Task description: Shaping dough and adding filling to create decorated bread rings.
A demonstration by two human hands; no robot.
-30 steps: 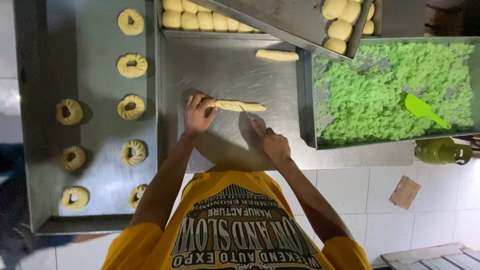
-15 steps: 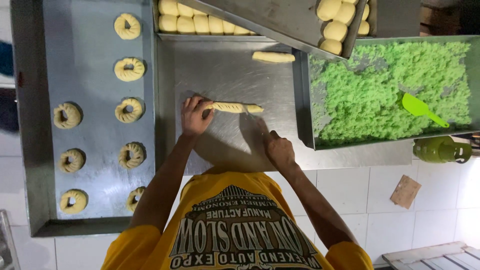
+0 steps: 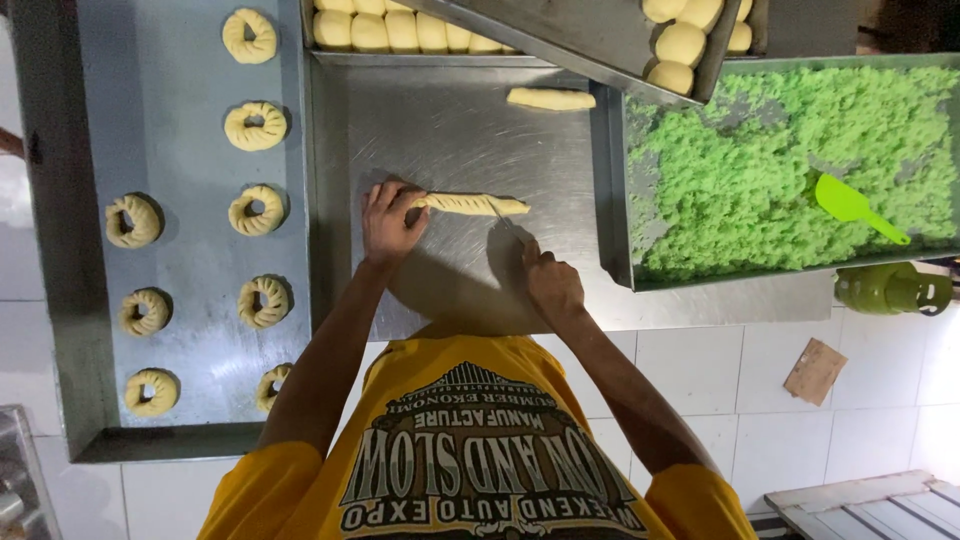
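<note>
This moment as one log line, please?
left hand: gripping dough stick | right hand: thin blade at its end | beside: ring tray, green crumb tray

Bare patch of the steel worktable point(image 3: 450, 120) open between hands and back trays — only a short pale dough log point(image 3: 551, 98) lies there. Left side blocked by the long grey baking tray point(image 3: 190, 400) with notched dough rings point(image 3: 256, 126) in two columns. Right side walled by the metal tub of green crumbly filling point(image 3: 740, 170), green plastic spatula point(image 3: 855, 206) in it. Tilted steel tray of dough balls point(image 3: 680, 45) overhangs the tub's corner — low clearance there. Scored dough stick point(image 3: 470, 204) crosses mid-table between left hand point(image 3: 392, 222) and right hand point(image 3: 550, 285).
</note>
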